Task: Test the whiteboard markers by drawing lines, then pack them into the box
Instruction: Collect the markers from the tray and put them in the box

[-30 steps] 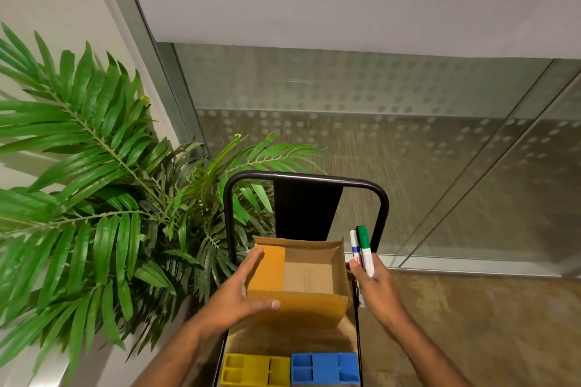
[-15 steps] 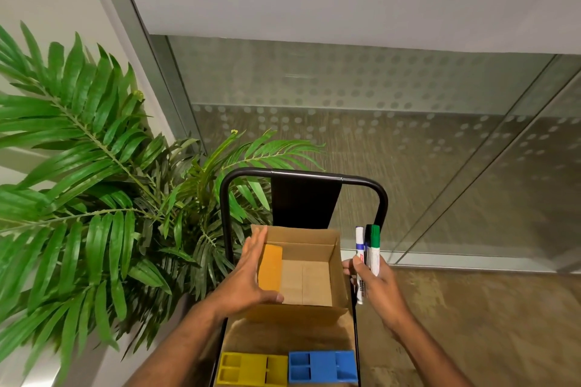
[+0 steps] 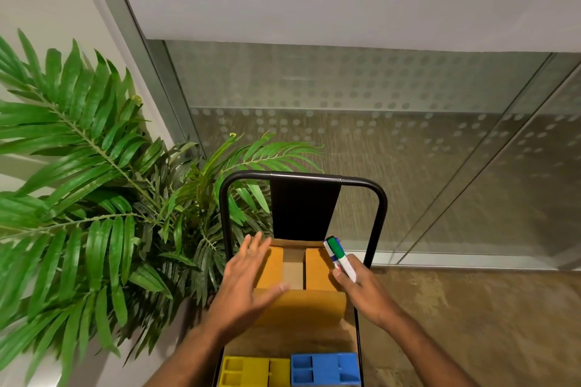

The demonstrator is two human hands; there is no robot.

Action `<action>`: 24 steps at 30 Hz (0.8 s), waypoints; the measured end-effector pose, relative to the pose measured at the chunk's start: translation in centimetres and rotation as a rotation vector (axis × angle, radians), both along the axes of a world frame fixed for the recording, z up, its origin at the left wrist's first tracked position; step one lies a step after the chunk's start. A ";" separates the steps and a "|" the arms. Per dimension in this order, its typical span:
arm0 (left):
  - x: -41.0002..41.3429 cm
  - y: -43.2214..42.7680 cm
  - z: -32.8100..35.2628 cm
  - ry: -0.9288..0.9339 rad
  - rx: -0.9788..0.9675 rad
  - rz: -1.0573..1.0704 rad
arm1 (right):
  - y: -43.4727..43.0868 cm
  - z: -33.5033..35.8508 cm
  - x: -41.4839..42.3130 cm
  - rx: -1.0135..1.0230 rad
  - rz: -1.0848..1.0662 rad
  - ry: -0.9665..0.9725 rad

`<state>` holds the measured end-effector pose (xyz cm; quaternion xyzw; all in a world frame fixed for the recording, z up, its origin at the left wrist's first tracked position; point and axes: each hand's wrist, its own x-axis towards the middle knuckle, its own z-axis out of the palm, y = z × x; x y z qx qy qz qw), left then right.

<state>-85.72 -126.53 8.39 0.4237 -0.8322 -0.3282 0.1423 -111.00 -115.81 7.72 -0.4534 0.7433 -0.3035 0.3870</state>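
Frosted glass (image 3: 345, 135) dotted with pale circles runs along the far side of the room, with a leafy palm (image 3: 94, 182) crowding in on the left and a brownish floor (image 3: 471, 308) on the right. A black cart (image 3: 301, 175) with a looped handle stands in front of the glass, and a person leans over it.

On the cart deck sits the cardboard box (image 3: 301, 305), its near flap hanging out toward the person. Two side flaps are folded in over the opening, leaving a narrow strip of plain cardboard showing between them. Whatever lies beneath the flaps is hidden from where I stand.

The left hand (image 3: 248, 286) lies flat on the left flap, fingers straight, with the thumb reaching across the near edge. The right hand (image 3: 361, 289) is curled round two markers (image 3: 345, 265) at the box's right rim, one capped green and the other blue, just behind it. Their caps point up and away toward the box's far right corner.

Nearer the person, two plastic trays rest side by side on the deck, touching: a yellow tray (image 3: 251, 371) on the left and a blue tray (image 3: 323, 367) on the right, each divided into open-topped compartments.
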 end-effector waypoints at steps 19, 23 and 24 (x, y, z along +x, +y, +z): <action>-2.4 1.0 -4.3 -0.508 -0.248 -0.094 | -1.5 -0.2 5.3 -0.107 0.158 0.577; -2.3 1.8 -5.6 -0.505 -0.275 -0.107 | -1.6 -1.1 6.0 -0.032 0.214 0.610; -2.2 2.0 -6.0 -0.492 -0.286 -0.110 | -1.5 -1.4 6.2 -0.021 0.235 0.623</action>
